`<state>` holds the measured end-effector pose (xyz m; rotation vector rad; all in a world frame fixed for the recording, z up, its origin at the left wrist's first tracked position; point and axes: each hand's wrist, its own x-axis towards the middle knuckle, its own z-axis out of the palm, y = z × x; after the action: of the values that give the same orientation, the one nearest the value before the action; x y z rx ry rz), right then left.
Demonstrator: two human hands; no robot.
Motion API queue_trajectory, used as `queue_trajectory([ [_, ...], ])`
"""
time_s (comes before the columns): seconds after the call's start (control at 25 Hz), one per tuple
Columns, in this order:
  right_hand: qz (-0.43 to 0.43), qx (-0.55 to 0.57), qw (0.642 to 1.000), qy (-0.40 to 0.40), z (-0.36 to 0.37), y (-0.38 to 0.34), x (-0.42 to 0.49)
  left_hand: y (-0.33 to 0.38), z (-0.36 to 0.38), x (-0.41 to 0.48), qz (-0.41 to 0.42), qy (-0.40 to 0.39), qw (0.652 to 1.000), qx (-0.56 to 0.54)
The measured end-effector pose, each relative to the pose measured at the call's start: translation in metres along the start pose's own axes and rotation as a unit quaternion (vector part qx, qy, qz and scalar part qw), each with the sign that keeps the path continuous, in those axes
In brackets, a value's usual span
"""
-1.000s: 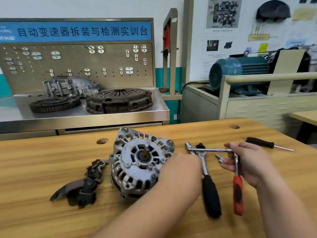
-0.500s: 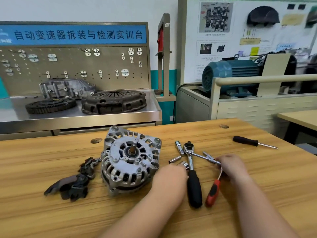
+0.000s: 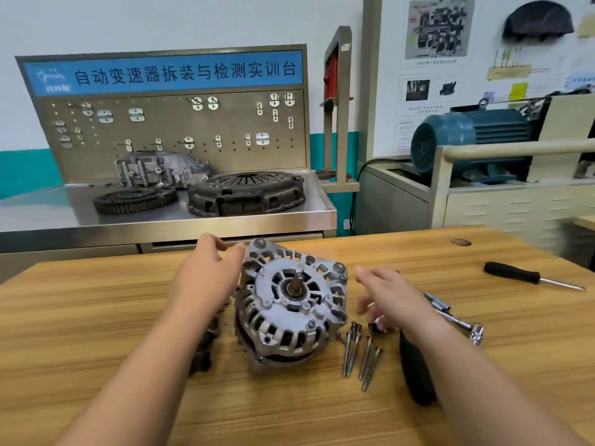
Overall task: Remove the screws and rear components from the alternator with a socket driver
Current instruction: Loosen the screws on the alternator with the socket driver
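Wooden workbench (image 3: pixel 96 317) carrying an alternator (image 3: pixel 289 304), shaft end up; dark loose components (image 3: pixel 206 346) just left of it; four long screws (image 3: pixel 357 352) beside it on the right; then a black tool handle (image 3: pixel 415 371), a chrome socket driver (image 3: pixel 457 320), and, well apart, a black-handled screwdriver (image 3: pixel 528 276)

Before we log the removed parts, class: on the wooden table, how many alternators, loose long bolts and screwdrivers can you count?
alternator: 1
long bolts: 4
screwdriver: 1
Total: 6
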<state>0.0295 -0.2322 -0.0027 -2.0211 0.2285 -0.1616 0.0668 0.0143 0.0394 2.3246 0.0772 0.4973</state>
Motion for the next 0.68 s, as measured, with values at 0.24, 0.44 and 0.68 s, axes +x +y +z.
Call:
queue_trajectory([
  [0.24, 0.041, 0.088, 0.995, -0.017, 0.044, -0.010, 0.017, -0.001, 0.020, 0.020, 0.029, -0.100, 0.995, 0.015],
  [0.44, -0.015, 0.103, 0.994, 0.027, 0.058, -0.011, 0.017, -0.016, 0.015, 0.018, 0.014, -0.089, 0.993, -0.076],
  [0.68, -0.052, 0.132, 0.987, -0.080, 0.066, -0.034, 0.010, -0.047, 0.003, 0.018, -0.114, -0.217, 0.922, -0.300],
])
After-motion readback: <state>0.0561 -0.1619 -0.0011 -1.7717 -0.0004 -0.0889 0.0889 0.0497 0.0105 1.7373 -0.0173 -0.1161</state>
